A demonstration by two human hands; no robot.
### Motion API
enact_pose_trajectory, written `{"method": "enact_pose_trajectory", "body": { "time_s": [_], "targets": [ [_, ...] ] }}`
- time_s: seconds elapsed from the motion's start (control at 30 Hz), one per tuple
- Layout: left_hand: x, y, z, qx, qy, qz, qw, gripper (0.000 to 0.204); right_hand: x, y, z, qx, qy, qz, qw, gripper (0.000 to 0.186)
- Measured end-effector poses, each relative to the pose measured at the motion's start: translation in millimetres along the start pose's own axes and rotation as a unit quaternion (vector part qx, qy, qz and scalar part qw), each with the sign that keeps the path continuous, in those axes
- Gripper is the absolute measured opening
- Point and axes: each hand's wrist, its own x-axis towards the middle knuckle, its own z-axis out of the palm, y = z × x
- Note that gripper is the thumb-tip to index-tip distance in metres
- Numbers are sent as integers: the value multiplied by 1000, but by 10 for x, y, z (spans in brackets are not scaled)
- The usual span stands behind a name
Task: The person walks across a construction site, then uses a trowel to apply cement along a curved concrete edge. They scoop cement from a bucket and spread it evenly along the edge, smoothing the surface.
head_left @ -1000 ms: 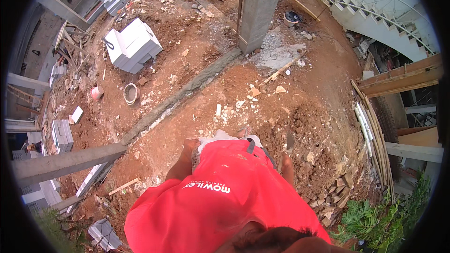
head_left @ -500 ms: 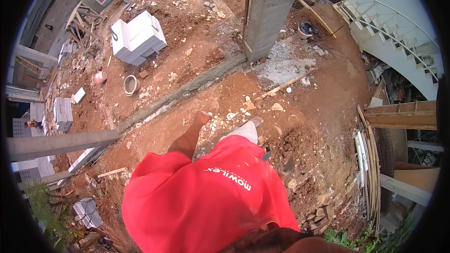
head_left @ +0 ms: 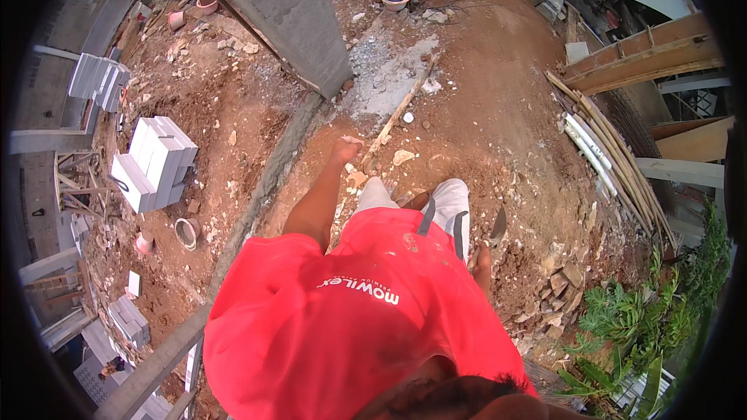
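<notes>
My left hand [head_left: 345, 152] is stretched forward above the dirt, left of a long wooden stick [head_left: 403, 107]; its fingers are curled, and what they may hold is too small to make out. At my right side, beside my white trousers [head_left: 446, 206], my right hand [head_left: 480, 259] grips a trowel [head_left: 498, 224], its dark blade pointing up. My red shirt covers much of the lower view. A narrow strip of grey concrete [head_left: 268, 183] runs along the ground to my left, up to a concrete column [head_left: 288, 23].
Stacked white blocks [head_left: 156, 159], a round bucket [head_left: 188, 233] and rubble lie to the left. Bamboo poles [head_left: 615, 167], wooden formwork [head_left: 638, 62] and plants [head_left: 622, 307] line the right. A basin [head_left: 395, 0] sits ahead; a person [head_left: 109, 367] is at the lower left.
The view has swung, shifting the column left and the white blocks down. My left arm has reached further forward. The trowel remains at my right side.
</notes>
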Motion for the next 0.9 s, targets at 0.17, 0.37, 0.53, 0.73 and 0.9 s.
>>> {"method": "enact_pose_trajectory", "body": {
  "time_s": [0.17,0.37,0.53,0.73,0.9],
  "targets": [
    [685,662,317,62,29,58,996,15,739,-121,-27,104,-29,1,994,28],
    [1120,628,396,77,127,6,989,15,1572,-1032,75,66,-63,79,993,28],
    [1014,140,799,188,162,-69,966,16,2326,-2455,47,20,-99,113,988,28],
    [804,955,2147,231,78,-200,949,29,3020,-4869,275,-20,-90,28,995,29],
    [996,2140,2859,150,76,-158,973,32,2970,-6905,864,-40,-106,-106,988,28]
  ]
}}
